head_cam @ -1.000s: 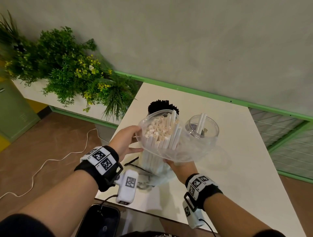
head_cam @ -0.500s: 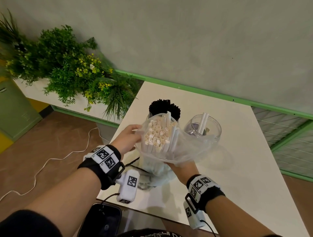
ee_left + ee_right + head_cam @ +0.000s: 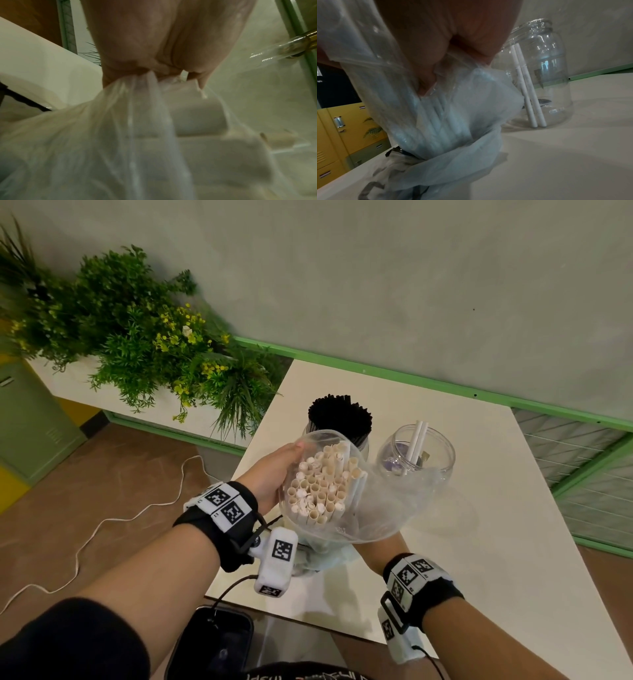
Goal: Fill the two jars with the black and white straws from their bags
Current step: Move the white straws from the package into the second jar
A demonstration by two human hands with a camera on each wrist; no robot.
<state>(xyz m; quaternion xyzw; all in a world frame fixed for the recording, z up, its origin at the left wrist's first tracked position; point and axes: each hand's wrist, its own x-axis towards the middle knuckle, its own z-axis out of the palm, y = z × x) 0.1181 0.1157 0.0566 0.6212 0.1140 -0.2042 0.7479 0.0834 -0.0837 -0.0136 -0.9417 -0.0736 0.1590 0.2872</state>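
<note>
A clear plastic bag (image 3: pixel 387 508) stands upright over the table's near side, packed with white straws (image 3: pixel 322 487) whose open ends face me. My left hand (image 3: pixel 274 470) grips the bag's rim on the left, plastic bunched in its fingers (image 3: pixel 154 70). My right hand (image 3: pixel 380 549) holds the bag from below on the right, pinching the plastic (image 3: pixel 471 59) around the straw bundle (image 3: pixel 440 116). Behind the bag a jar (image 3: pixel 337 419) is full of black straws. To its right a clear jar (image 3: pixel 416 453), also (image 3: pixel 539 81), holds two white straws (image 3: pixel 527 94).
An emptied crumpled bag (image 3: pixel 399 169) lies on the white table (image 3: pixel 479 542) under the held bag. A planter with green plants (image 3: pixel 137 344) stands to the left, yellow lockers (image 3: pixel 347 128) beyond. A dark bin (image 3: pixel 212 642) sits below the table's near edge.
My left hand has moved in to the bag's left rim and now grips it. The bag mouth has drawn narrower around the straws. The right hand keeps its hold below.
</note>
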